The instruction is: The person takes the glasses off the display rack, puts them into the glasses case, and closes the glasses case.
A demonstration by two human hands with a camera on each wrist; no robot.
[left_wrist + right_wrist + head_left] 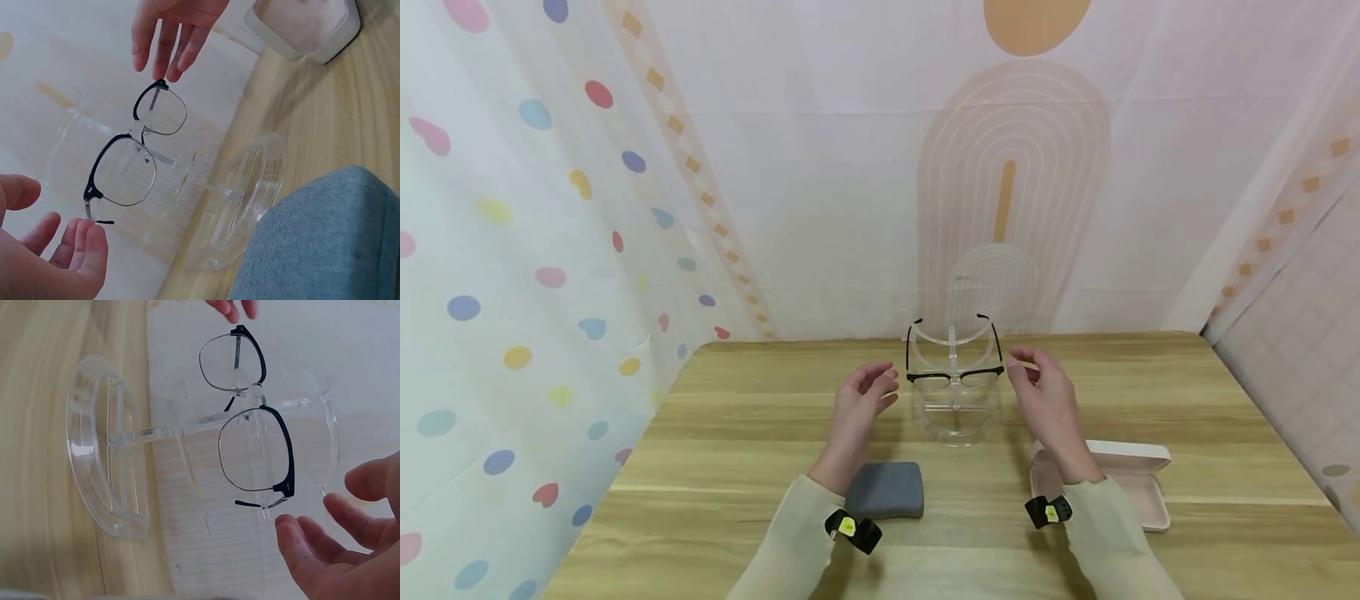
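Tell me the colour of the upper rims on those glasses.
The upper rims are black, seen best in the right wrist view.

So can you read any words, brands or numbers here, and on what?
No word, brand or number can be read.
Yellow tags on the wrist bands: marks too small to read.
Curtain: faint mark above the stand, too blurred to call writing.
Glasses, grey case, white case: no writing that I can see.
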